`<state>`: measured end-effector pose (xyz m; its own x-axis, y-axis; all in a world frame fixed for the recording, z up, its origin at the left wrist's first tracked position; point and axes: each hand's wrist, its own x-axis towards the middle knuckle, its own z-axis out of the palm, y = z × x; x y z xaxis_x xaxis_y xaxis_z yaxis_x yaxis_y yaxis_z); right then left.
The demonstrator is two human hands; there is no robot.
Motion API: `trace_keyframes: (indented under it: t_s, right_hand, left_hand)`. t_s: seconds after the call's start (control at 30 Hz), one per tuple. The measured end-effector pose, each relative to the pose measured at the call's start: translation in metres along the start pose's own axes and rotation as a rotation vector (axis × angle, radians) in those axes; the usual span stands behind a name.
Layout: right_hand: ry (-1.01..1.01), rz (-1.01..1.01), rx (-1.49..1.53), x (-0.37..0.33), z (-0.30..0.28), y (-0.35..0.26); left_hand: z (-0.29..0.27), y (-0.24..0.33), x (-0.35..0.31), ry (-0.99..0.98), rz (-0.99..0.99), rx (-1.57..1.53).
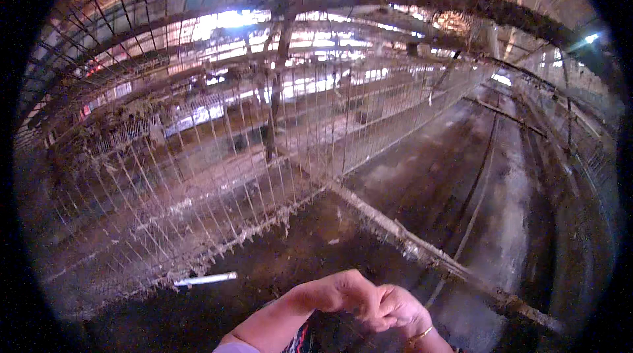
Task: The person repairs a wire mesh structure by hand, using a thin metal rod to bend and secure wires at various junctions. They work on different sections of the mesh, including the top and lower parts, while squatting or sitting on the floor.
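Observation:
Both of my hands meet at the lower middle of the head view, in front of my body. My left hand [355,295] is bent at the wrist with its fingers curled in against the other hand. Pressed up to it, my right hand [401,307] has its fingers closed as well. Whatever lies between them, if anything, is hidden. A thin gold-coloured bangle [420,336] circles my right wrist. To the left of my hands, apart from them, a short white rod [206,279] juts out by the bottom edge of a wire cage.
A long row of wire cages [224,201] with crusted lower edges runs along the left. A dirty wooden beam [409,237] crosses low from the cages toward the lower right. Beyond it a dark, stained floor [422,161] stretches away. A post [280,69] stands among the wires.

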<state>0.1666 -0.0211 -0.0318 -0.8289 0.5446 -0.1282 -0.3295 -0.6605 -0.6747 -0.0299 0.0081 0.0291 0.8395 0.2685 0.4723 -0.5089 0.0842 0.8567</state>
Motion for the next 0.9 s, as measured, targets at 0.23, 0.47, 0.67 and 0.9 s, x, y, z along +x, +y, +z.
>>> trace_keyframes:
  t_s: [0.23,0.47,0.67,0.9]
  right_hand:
    - [0.382,-0.539,-0.415,-0.005,0.058,-0.07]
    - [0.581,-1.102,-0.987,0.005,0.104,-0.13]
    - [0.649,-0.716,-0.893,0.001,0.146,-0.168]
    - [0.491,-0.671,-1.014,0.015,0.16,-0.211]
  left_hand:
    - [-0.019,0.047,0.031,0.338,-0.123,0.428]
    - [-0.004,0.095,0.075,0.601,0.244,0.491]
    - [-0.013,0.131,0.092,0.649,0.302,0.535]
    - [-0.025,0.17,0.114,0.638,0.291,0.423]
